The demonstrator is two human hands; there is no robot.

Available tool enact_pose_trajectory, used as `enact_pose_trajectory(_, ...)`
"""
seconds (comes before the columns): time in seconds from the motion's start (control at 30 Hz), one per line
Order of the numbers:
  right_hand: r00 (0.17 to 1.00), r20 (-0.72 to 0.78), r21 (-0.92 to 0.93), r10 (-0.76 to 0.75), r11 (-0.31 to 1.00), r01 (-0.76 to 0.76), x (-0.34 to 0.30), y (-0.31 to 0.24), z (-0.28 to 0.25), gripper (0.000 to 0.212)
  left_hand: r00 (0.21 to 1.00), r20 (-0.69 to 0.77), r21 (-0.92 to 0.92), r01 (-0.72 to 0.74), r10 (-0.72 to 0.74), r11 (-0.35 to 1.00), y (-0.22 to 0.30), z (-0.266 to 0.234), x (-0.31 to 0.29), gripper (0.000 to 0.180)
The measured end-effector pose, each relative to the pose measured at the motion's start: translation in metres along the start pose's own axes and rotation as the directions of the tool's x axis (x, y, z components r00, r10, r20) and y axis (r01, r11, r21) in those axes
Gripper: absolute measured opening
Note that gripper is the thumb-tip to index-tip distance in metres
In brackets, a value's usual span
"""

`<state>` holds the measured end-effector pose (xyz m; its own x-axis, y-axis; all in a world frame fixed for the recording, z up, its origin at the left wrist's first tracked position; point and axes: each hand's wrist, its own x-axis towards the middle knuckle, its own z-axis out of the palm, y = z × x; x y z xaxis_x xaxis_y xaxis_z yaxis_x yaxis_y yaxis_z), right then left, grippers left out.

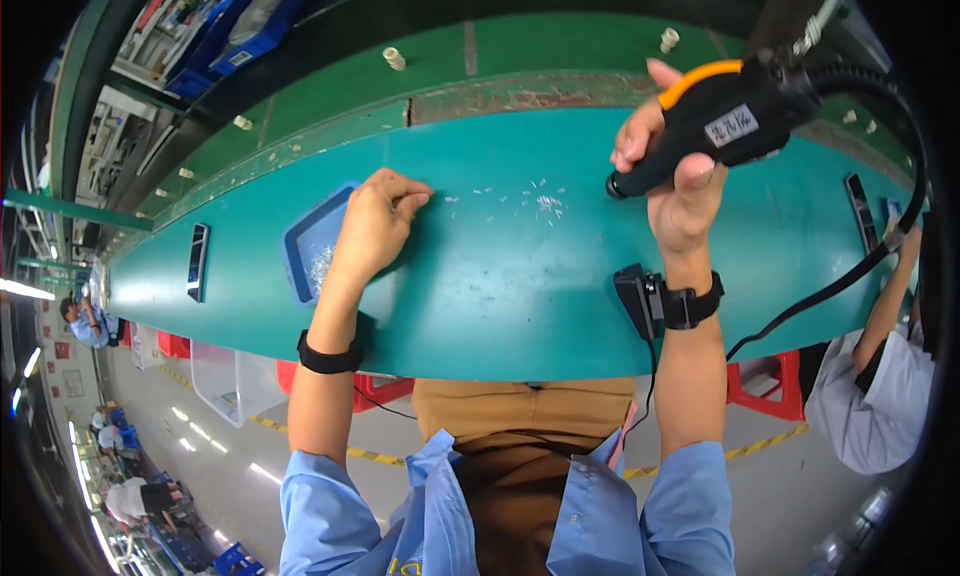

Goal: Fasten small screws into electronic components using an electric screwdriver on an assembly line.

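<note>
Left hand [378, 221] pinches near scattered pale pieces [546, 204], pinch contents unclear; right hand [685, 206] grips black driver [695, 141]. Seemingly a picking step; next calls for fine fingertip control.

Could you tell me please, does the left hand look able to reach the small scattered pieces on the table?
Probably yes: the left hand is just left of the scattered pieces, with nothing visible between on the table; the black tool is to their right.
</note>
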<state>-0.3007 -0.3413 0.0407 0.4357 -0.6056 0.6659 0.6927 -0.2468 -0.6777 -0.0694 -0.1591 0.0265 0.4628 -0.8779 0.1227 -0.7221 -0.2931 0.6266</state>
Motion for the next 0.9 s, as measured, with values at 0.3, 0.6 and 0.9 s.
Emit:
enact_pose_trajectory(0.3, 0.983, -0.124, -0.156, 0.136, 0.975, -0.155, 0.005, -0.003, -0.004, 0.066, 0.978, -0.144, -0.015, 0.153, -0.153, 0.988, 0.034, -0.029, 0.072, 0.016)
enact_pose_trajectory(0.6, 0.977, -0.204, -0.159, 0.063, 0.983, -0.096, -0.005, -0.008, -0.030, 0.066, 0.881, -0.467, 0.220, 0.196, -0.073, 0.956, -0.022, 0.015, 0.173, 0.040)
enact_pose_trajectory(0.9, 0.968, -0.231, -0.207, 0.097, 0.967, -0.147, -0.004, -0.008, -0.021, 0.068, 0.926, -0.378, 0.276, 0.093, 0.019, 0.957, -0.045, 0.029, 0.198, 0.034)
